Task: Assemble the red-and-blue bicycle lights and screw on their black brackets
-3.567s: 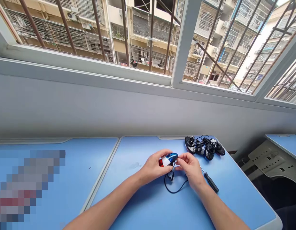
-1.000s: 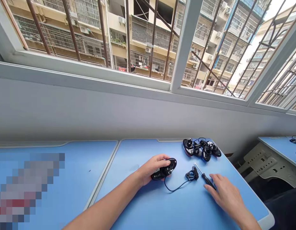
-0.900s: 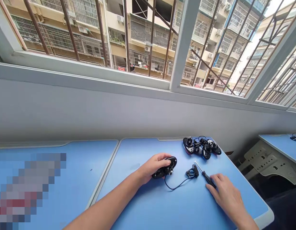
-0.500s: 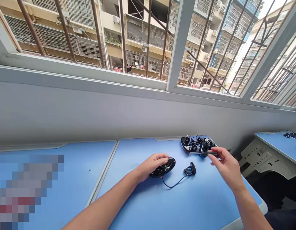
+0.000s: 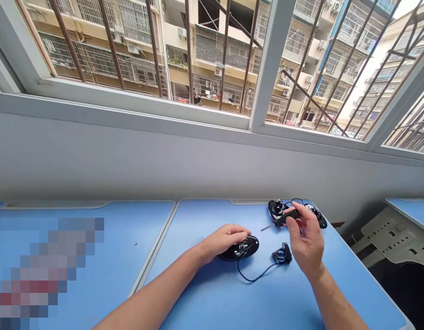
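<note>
My left hand lies over an oval unit with a black underside, its fingers curled on top and holding it against the blue desk. A thin black cable runs from that unit to a small black clip on the desk. My right hand is raised and pinches a black-handled screwdriver in its fingers, the thin shaft pointing left. Just behind that hand lies a heap of similar black units with cables, partly hidden by it.
A second blue desk adjoins on the left, with a pixelated patch on it. Another desk stands at the right. A grey wall and a barred window rise behind the desks.
My right hand has picked the screwdriver up from the desk and raised it towards the heap. My left hand stays on the oval unit, and the clip has not shifted on the desk.
</note>
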A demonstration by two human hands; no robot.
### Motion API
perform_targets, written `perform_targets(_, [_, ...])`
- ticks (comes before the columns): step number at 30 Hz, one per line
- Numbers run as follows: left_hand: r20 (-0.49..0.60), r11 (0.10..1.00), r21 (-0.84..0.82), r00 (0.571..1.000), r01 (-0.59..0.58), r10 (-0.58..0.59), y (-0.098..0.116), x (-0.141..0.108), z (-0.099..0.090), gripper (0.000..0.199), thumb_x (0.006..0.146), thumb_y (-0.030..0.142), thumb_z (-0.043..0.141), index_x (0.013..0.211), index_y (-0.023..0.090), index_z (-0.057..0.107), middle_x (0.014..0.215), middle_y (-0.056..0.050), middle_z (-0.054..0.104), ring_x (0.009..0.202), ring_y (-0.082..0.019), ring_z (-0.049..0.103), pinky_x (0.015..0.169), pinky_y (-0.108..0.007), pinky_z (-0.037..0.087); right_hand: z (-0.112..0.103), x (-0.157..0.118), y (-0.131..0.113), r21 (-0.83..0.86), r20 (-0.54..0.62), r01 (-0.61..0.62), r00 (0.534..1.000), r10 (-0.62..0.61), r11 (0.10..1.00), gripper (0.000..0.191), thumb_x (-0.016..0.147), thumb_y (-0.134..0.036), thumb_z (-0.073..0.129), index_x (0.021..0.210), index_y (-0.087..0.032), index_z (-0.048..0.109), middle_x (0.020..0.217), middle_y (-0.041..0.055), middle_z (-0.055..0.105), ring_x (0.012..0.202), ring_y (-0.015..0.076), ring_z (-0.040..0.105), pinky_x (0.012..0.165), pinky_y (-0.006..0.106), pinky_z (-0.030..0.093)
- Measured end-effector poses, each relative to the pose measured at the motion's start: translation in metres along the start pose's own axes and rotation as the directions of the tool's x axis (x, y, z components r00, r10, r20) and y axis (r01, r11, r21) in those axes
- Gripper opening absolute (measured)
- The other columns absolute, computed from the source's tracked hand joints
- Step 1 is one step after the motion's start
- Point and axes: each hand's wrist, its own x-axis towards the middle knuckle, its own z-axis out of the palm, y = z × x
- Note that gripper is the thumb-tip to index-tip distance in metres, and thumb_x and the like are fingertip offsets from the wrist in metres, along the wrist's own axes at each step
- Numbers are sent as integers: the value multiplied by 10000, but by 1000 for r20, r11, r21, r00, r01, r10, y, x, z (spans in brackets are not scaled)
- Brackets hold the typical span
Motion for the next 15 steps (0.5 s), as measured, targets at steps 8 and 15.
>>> perform_targets(8, [3,998,50,1000,23,-23,5,3,0,423,744,471,577,972,159,748,951,-50,726,901,-257,601,750,-301,411,0,-3,-10,-123,147,242,964,-223,963,357,910,-116,526,1250,-222,507,900,64,666,791,187,657,585,302,574])
perform_targets(15, [-13,998,63,1000,22,-21,7,2,0,422,745,468,577,966,159,758,972,-57,727,923,-268,600,769,-305,417,4,-4,-6,-138,152,248,962,-227,959,374,900,-102,537,1250,-233,508,905,60,670,764,181,654,562,295,574])
